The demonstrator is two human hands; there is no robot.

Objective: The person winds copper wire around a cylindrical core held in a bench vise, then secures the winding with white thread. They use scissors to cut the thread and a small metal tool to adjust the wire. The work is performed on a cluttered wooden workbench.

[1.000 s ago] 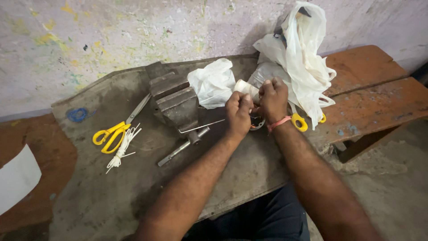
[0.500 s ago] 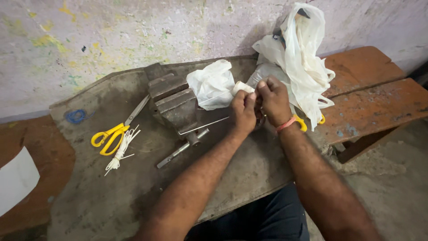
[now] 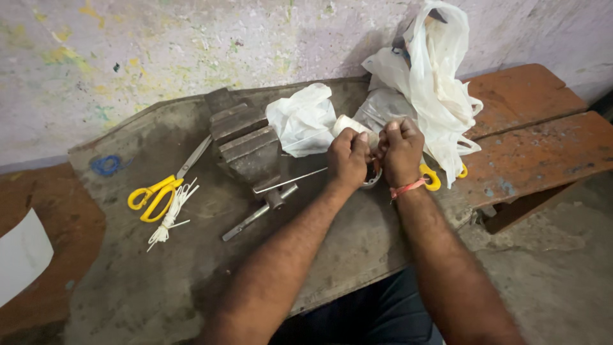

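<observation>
Fingers: both hands are curled tight, knuckles up, pressed against each other at the middle of the bench; what the fingertips pinch between them is hidden.
Left hand (image 3: 348, 156): clenched, touching a white roll (image 3: 348, 124) that shows at its 12 o'clock.
Right hand (image 3: 401, 150): clenched, a pink band at the wrist; a yellow scissor handle (image 3: 431, 179) lies just at its 4 o'clock.
White roll: sits between the left knuckles and a crumpled white bag (image 3: 303, 121) at 10 o'clock; it looks light and soft-surfaced, likely best held round its sides rather than by its loose end.
Ring: a small metal ring (image 3: 372, 177) peeks out beneath the two hands; it is probably stiff, and too hidden to say more.
Vise: a grey bench vise (image 3: 246, 144) stands at 9 o'clock from the hands, its bar handle (image 3: 258, 214) slanting toward 7 o'clock.
Scissors: yellow-handled scissors (image 3: 156, 195) lie well apart at 9 o'clock, beside a bundle of white ties (image 3: 169, 214).
Bags: large white plastic bags (image 3: 434, 83) are heaped at 1 o'clock against the wall.
Bench: a worn grey bench (image 3: 128, 281) carries it all.
</observation>
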